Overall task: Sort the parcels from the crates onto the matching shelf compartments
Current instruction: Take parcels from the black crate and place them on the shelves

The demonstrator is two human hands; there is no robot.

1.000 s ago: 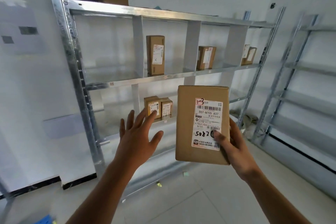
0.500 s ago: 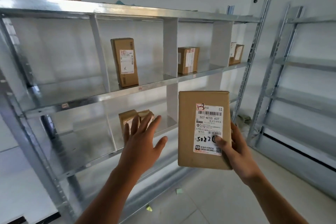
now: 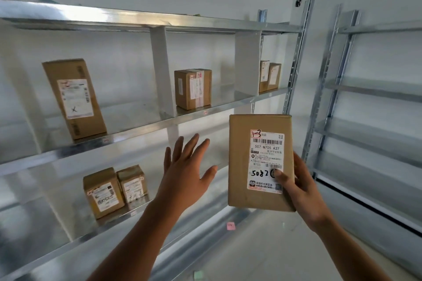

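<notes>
One wide-angle head-worn view, close before the metal shelf rack [image 3: 141, 131], oblique, its far end rightward.

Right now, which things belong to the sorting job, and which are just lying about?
Job: held parcel marked 1-3; right hand holding it; open left hand; shelf; tall shelved parcel.
Lying about: pink floor scrap; green floor scrap; neighbouring rack.

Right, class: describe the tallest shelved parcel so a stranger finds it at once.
Find the silver metal shelving rack. On the shelf below the top, left of the left-hand white divider, one brown cardboard parcel stands alone. It is taller than the others, its label marked X.
</notes>
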